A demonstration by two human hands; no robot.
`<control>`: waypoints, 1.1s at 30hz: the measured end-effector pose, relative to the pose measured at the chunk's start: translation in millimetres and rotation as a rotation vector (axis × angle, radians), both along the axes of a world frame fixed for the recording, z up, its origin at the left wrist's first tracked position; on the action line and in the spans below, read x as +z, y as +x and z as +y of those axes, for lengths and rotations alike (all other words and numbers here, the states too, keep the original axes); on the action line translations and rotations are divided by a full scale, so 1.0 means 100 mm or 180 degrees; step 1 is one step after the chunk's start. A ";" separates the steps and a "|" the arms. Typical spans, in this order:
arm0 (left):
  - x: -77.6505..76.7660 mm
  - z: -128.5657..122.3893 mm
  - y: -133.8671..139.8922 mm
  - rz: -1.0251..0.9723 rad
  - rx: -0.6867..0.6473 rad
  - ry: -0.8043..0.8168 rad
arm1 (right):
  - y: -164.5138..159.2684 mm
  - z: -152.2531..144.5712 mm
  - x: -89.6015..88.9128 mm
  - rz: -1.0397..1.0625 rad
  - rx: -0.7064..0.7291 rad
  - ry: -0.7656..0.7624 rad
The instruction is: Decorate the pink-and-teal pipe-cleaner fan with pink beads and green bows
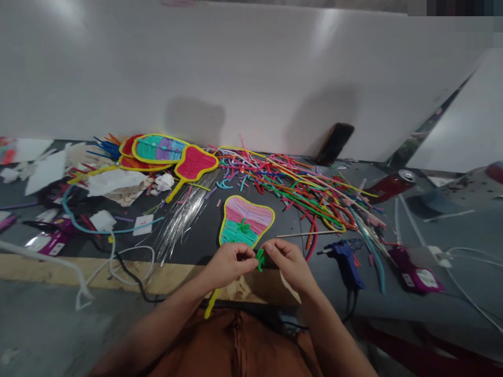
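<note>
A small bent piece of green pipe cleaner (260, 258) is pinched between my left hand (232, 263) and my right hand (290, 262), both closed at the fingertips. Just beyond them lies a fan-shaped pipe-cleaner craft (247, 220) with a yellow rim, pink, lilac and teal filling, and a green shape on its face. Its yellow stem (211, 305) sticks out below my left wrist, over the table's front edge. My left hand covers part of the fan's lower end.
A pile of loose pipe cleaners (275, 178) lies behind, with finished fans (159, 148) to its left. Clear shiny strands (188, 207) lie left. At right are a blue glue gun (348, 264), a wooden stick (302, 234), a drink can (393, 186) and a leaning phone (335, 144). Cables cross both sides.
</note>
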State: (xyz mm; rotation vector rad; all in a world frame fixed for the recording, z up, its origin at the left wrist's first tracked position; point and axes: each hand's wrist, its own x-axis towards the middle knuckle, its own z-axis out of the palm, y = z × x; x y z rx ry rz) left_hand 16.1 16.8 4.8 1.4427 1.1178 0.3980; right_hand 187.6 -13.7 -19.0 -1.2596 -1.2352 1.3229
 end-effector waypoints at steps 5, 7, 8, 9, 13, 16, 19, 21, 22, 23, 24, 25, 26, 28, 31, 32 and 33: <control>0.04 -0.02 -0.02 0.0407 -0.0097 0.0549 | 0.03 -0.01 -0.04 0.0036 0.0097 0.0268; 0.05 -0.02 -0.02 0.0509 -0.0170 0.0761 | 0.02 -0.01 -0.05 0.0057 0.0078 0.0290; 0.05 -0.02 -0.02 0.0542 -0.0183 0.0831 | 0.02 -0.01 -0.06 0.0061 0.0054 0.0275; 0.05 -0.02 -0.01 0.0574 -0.0162 0.0884 | 0.01 -0.01 -0.07 0.0069 0.0026 0.0260; 0.05 -0.03 0.00 0.0682 -0.0028 0.0878 | 0.00 -0.01 -0.07 0.0164 -0.0086 0.0173; 0.04 -0.04 0.01 0.0732 0.0022 0.0894 | -0.02 -0.01 -0.08 0.0171 -0.0111 0.0116; 0.03 -0.05 0.02 0.0637 0.0112 0.1086 | -0.03 -0.02 -0.11 0.0137 -0.0039 0.0125; 0.02 -0.06 0.03 0.0489 0.0170 0.1245 | -0.03 -0.02 -0.13 0.0075 0.0011 0.0146; 0.02 -0.07 0.03 0.0423 0.0185 0.1305 | -0.03 -0.02 -0.13 0.0011 0.0050 0.0152; 0.01 -0.07 0.03 0.0373 0.0193 0.1336 | -0.02 -0.02 -0.13 -0.0076 0.0089 0.0158; 0.01 -0.07 0.04 0.0339 0.0183 0.1336 | -0.02 -0.01 -0.12 -0.0183 0.0120 0.0171; 0.00 -0.07 0.03 0.0326 0.0160 0.1302 | -0.01 0.00 -0.10 -0.0303 0.0128 0.0202; -0.01 -0.07 0.03 0.0332 0.0123 0.1225 | 0.00 0.01 -0.08 -0.0423 0.0099 0.0257; -0.02 -0.07 0.02 0.0409 0.0057 0.1005 | 0.03 0.02 -0.03 -0.0630 -0.0059 0.0430; -0.01 -0.05 0.01 0.0601 -0.0055 0.0870 | 0.06 0.04 0.04 -0.0910 -0.0117 0.0656; 0.00 -0.05 0.01 0.0659 -0.0110 0.0930 | 0.07 0.04 0.06 -0.1005 -0.0035 0.0679; 0.01 -0.05 0.00 0.0711 -0.0166 0.1034 | 0.07 0.04 0.08 -0.1088 0.0066 0.0689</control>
